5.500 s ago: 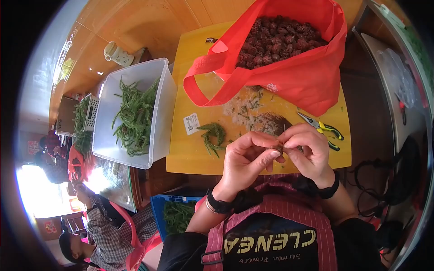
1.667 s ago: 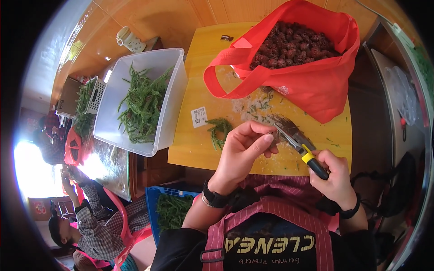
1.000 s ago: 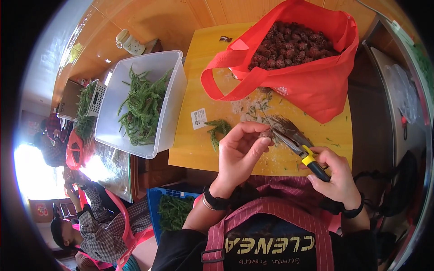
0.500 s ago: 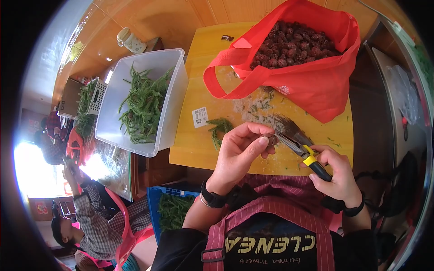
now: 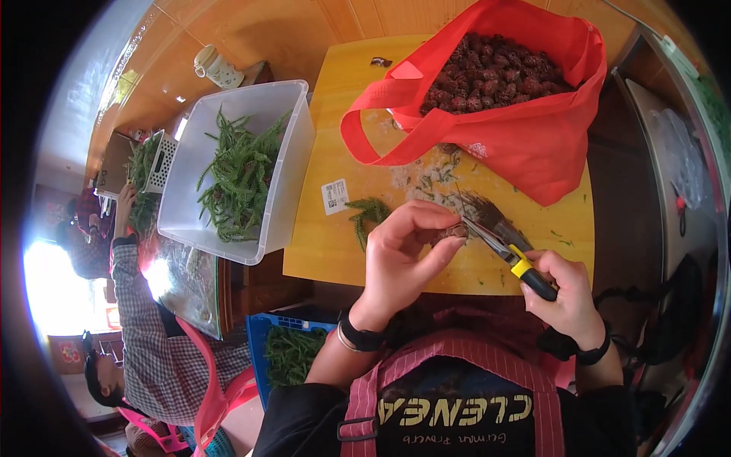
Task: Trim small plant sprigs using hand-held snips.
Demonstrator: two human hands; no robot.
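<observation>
Between the thumb and fingers of my left hand [image 5: 402, 259] is a small brown pine cone [image 5: 455, 231], partly covered by the fingertips. My right hand [image 5: 567, 295] is closed round the black and yellow handles of long-nose pliers [image 5: 524, 268]. The pliers' tips are right beside the cone; whether they grip anything is too small to tell. Beyond my hands, a red cloth bag [image 5: 525, 145] full of brown pine cones [image 5: 495, 80] stands on the yellow board [image 5: 327, 255]. A green sprig [image 5: 367, 217] lies left of my left hand.
A clear plastic bin [image 5: 298, 179] holds green sprigs [image 5: 240, 179]. Dark bristles [image 5: 493, 217], pale debris [image 5: 426, 179] and a white label [image 5: 334, 196] lie on the board. A blue crate [image 5: 260, 358] of greenery stands below. At the left, a person in a checked sleeve [image 5: 145, 305] reaches toward more sprigs.
My left thumb has straightened and shows more of the cone; the pliers have shifted slightly beside it. The person at the left has stretched an arm up toward the sprigs.
</observation>
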